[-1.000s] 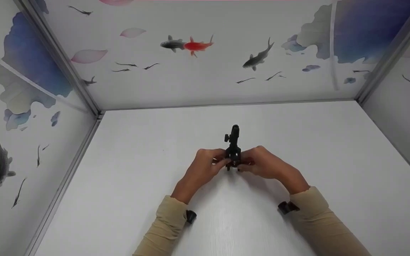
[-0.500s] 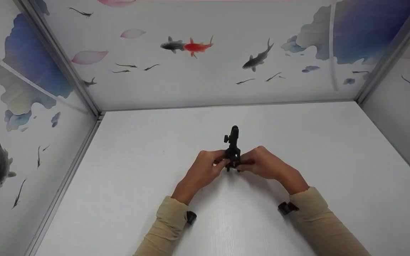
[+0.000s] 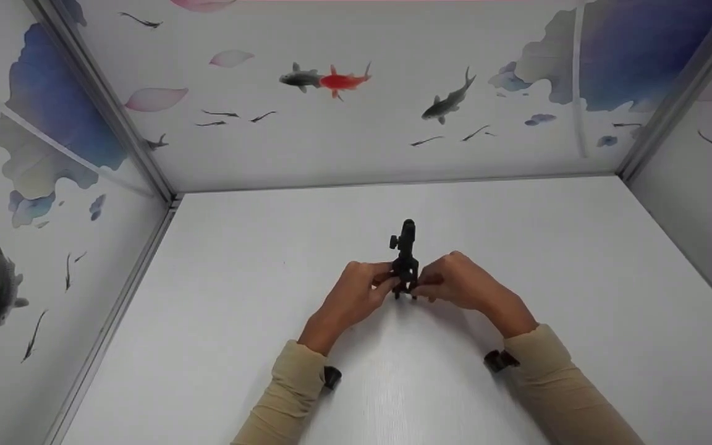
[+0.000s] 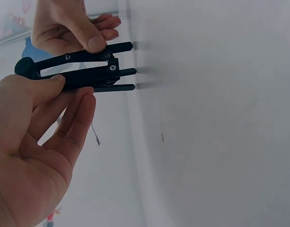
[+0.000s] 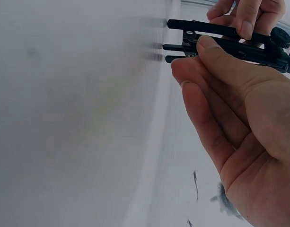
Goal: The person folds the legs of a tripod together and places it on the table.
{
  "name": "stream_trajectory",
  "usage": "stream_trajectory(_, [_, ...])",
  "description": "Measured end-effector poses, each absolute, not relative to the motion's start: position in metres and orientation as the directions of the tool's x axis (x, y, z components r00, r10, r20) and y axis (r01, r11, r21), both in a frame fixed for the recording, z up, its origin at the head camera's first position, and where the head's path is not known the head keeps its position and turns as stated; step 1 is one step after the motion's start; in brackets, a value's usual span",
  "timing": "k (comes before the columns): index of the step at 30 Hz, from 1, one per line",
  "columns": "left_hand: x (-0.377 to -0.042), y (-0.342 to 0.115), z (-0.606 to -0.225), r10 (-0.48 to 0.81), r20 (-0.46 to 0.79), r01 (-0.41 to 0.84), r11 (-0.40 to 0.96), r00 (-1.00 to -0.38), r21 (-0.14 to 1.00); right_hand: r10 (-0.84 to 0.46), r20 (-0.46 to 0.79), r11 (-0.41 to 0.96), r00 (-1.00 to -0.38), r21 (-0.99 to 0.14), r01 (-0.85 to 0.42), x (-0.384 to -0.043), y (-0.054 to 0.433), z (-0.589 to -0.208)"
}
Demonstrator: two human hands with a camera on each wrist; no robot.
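A small black tripod point(image 3: 408, 242) stands upright on the white table, its legs close together and their feet at the tabletop. My left hand point(image 3: 356, 289) pinches it low on its left side between thumb and fingers. On the opposite side my right hand point(image 3: 464, 283) pinches a leg near its lower end. The left wrist view shows metal pivots where braces join the tripod legs point(image 4: 88, 75). A round ridged knob point(image 5: 280, 38) sticks out near the top of the tripod in the right wrist view. The fingertips behind the legs are partly hidden.
The white tabletop point(image 3: 238, 247) ends at a back panel point(image 3: 356, 148) printed with fish and petals. Side panels rise at left and right, with grey metal posts point(image 3: 102, 93) in the corners. Small black cameras point(image 3: 501, 360) sit at both sleeve cuffs.
My right hand has shifted its fingers slightly on the tripod leg, with one fingertip now showing lower. The left hand and the tripod have stayed nearly in place.
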State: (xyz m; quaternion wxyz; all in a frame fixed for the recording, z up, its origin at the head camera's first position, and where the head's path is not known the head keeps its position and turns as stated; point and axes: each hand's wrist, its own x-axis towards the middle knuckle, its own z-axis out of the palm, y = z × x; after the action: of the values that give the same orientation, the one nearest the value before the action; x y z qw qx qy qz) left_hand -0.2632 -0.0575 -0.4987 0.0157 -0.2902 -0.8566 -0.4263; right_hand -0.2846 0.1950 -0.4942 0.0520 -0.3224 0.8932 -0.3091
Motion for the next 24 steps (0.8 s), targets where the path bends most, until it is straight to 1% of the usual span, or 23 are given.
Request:
stream_trajectory(6, [-0.2624, -0.0562, -0.4968, 0.481, 0.259, 0.495, 0.469, -0.838, 0.732, -0.583, 0.107, 0.651, -0.805, -0.532, -0.542, -0.2826, 0.1942, -0.4907])
stream_trajectory(14, [-0.2612, -0.0539, -0.4967, 0.493, 0.266, 0.504, 0.448, -0.828, 0.739, -0.518, 0.135, 0.757, -0.845, -0.388, -0.526, -0.2813, 0.1963, -0.493])
stream_trajectory(16, [-0.2609, -0.0537, -0.4965, 0.491, 0.266, 0.503, 0.451, -0.83, 0.737, -0.513, 0.134, 0.763, -0.848, -0.383, -0.522, -0.2811, 0.1965, -0.4935])
stream_trajectory(19, [-0.2611, -0.0536, -0.4963, 0.49, 0.268, 0.505, 0.454, -0.829, 0.734, -0.528, 0.13, 0.744, -0.839, -0.407, -0.531, -0.281, 0.1958, -0.4936])
stream_trajectory(24, [-0.2617, -0.055, -0.4971, 0.493, 0.285, 0.528, 0.471, -0.822, 0.707, -0.596, 0.14, 0.672, -0.791, -0.453, -0.586, -0.2804, 0.194, -0.4937])
